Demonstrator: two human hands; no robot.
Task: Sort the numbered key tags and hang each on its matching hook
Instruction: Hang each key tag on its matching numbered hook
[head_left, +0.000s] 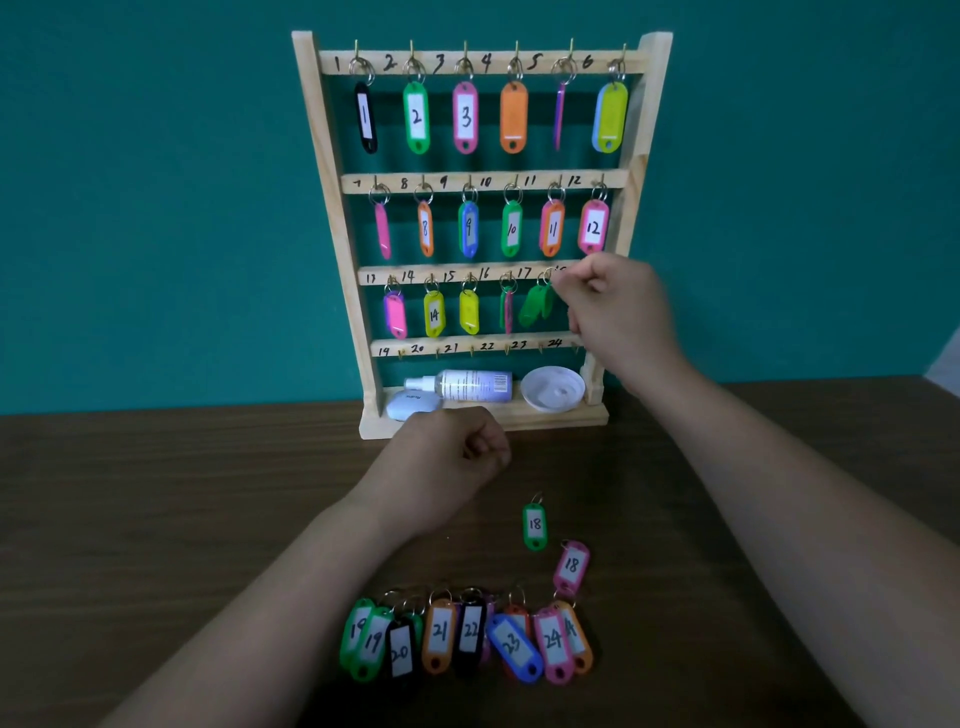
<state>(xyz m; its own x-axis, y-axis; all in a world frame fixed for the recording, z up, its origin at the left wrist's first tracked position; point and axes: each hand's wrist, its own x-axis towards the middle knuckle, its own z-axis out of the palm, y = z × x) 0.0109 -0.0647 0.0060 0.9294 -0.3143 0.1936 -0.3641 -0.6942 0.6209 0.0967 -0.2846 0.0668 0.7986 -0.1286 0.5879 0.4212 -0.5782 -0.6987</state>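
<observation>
Pinches ring (546, 277) of green tag (535, 307) at rack's (323, 156) hook 17 (541, 271) with right grip (618, 312), holds left grip (447, 462) clenched empty near surface's (156, 519) far edge; likely light, stiff, slick, best taken by ring.

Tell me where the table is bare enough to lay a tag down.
Bare table lies left of the left hand and right of the right forearm. A small gap sits between the left hand and the green 18 tag. Crowded: the row of tags 19 to 24.
</observation>
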